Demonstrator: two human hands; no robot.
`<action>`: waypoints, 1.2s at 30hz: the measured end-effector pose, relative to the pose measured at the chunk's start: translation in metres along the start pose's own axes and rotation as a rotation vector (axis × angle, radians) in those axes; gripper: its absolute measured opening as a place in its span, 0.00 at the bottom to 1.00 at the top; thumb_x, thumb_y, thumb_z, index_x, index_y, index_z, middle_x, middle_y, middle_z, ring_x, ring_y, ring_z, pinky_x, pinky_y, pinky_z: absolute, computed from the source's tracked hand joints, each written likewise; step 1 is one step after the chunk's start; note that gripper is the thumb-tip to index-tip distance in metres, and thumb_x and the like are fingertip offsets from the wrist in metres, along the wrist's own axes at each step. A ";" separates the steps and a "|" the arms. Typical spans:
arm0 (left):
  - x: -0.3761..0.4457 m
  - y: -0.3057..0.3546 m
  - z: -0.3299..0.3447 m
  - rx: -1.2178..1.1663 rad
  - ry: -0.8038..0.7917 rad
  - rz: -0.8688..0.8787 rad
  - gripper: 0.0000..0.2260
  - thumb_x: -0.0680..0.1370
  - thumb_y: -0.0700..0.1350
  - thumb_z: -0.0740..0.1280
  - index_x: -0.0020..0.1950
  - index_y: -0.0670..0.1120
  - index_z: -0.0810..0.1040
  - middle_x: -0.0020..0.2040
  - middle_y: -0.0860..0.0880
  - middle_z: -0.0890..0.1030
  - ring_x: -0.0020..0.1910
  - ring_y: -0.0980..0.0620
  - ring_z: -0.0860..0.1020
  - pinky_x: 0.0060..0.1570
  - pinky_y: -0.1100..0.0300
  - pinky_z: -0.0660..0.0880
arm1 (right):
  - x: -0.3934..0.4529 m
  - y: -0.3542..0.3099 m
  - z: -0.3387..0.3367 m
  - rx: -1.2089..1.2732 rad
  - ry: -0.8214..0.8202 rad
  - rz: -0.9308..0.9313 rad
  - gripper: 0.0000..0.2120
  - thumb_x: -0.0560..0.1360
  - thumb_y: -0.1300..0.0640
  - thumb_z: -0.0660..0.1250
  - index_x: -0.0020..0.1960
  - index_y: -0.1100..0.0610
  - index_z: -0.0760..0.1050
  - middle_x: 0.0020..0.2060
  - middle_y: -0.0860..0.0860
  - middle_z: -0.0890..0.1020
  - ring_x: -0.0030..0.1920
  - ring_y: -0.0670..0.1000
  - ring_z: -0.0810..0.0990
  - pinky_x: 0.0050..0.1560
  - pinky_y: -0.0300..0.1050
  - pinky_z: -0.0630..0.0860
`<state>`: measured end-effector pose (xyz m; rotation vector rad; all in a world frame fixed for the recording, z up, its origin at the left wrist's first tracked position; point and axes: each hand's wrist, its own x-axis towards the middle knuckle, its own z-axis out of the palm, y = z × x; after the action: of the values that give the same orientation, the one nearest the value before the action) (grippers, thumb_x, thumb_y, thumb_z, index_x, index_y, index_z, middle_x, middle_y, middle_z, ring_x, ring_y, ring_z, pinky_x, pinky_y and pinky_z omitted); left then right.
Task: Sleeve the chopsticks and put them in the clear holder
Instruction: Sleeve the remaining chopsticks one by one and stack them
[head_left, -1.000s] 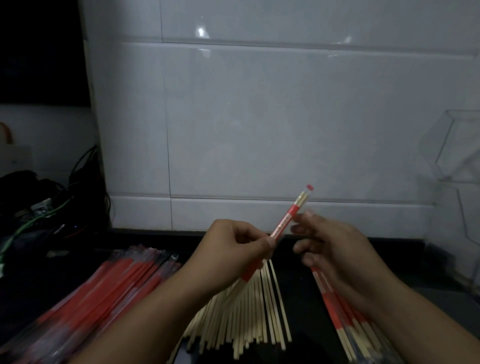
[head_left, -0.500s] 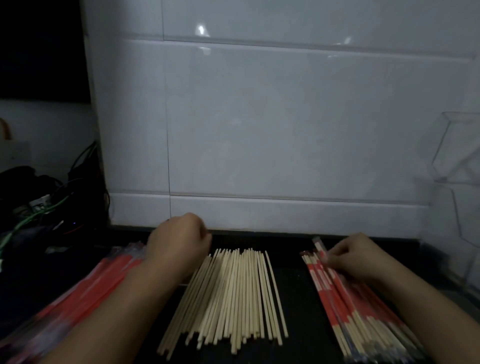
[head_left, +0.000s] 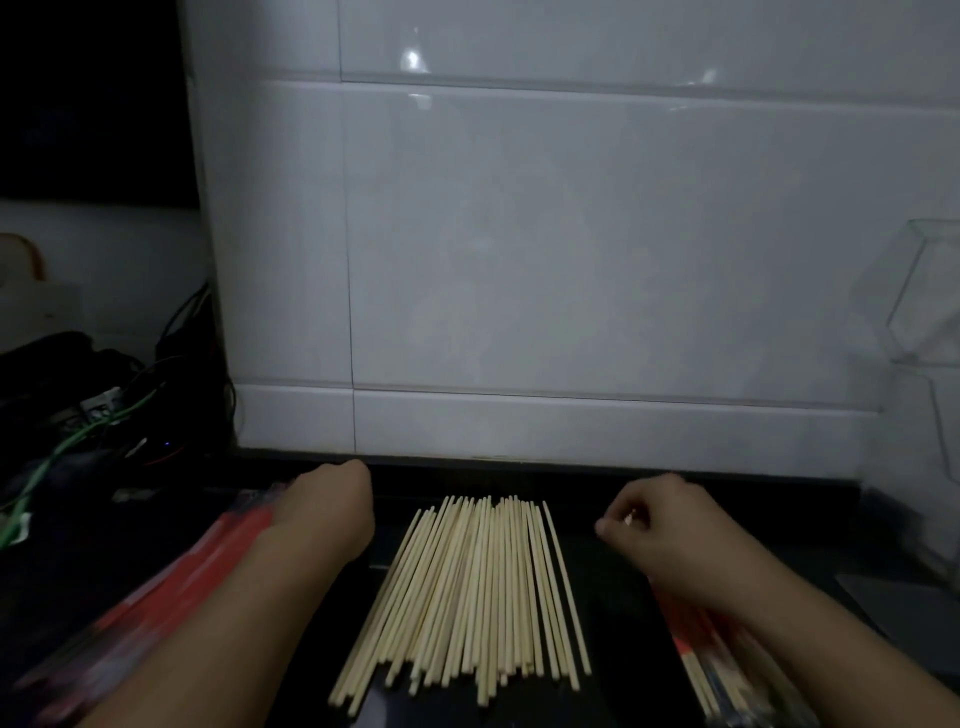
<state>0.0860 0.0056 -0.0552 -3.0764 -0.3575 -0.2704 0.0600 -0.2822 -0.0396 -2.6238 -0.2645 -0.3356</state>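
While both hands sit low in frame, one fan of bare chopsticks, too many to count, lies between them. Left hand covers the red sleeves, grip hidden. Right hand, fingers curled, rests above the sleeved pile, grasp unclear. One clear holder, right edge.

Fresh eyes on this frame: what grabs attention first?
The pale fan of bare chopsticks at centre on the dark counter, between the left hand and right hand. Red sleeves lie under the left forearm; the clear holder stands at far right.
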 end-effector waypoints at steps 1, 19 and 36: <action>0.000 0.000 0.000 0.004 0.019 -0.002 0.06 0.81 0.45 0.64 0.56 0.45 0.75 0.56 0.45 0.80 0.55 0.47 0.80 0.43 0.59 0.69 | -0.005 -0.007 0.005 -0.040 -0.069 -0.030 0.05 0.76 0.46 0.69 0.47 0.46 0.80 0.37 0.42 0.79 0.39 0.38 0.77 0.38 0.32 0.71; -0.057 0.062 -0.054 -1.130 0.455 0.508 0.12 0.81 0.48 0.63 0.62 0.53 0.81 0.32 0.54 0.78 0.32 0.61 0.76 0.35 0.68 0.71 | -0.011 -0.030 0.025 -0.192 -0.313 0.054 0.05 0.75 0.56 0.67 0.49 0.54 0.78 0.38 0.48 0.79 0.38 0.46 0.80 0.32 0.38 0.74; -0.057 0.057 -0.060 -1.688 0.045 0.218 0.05 0.79 0.41 0.68 0.50 0.43 0.84 0.41 0.47 0.87 0.38 0.53 0.85 0.36 0.64 0.81 | -0.003 -0.026 0.008 0.866 0.011 0.055 0.17 0.78 0.69 0.58 0.45 0.57 0.84 0.36 0.57 0.83 0.32 0.51 0.81 0.32 0.43 0.75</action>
<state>0.0339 -0.0657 -0.0068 -4.5748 0.5747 -1.0934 0.0521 -0.2559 -0.0363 -1.7709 -0.2581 -0.1599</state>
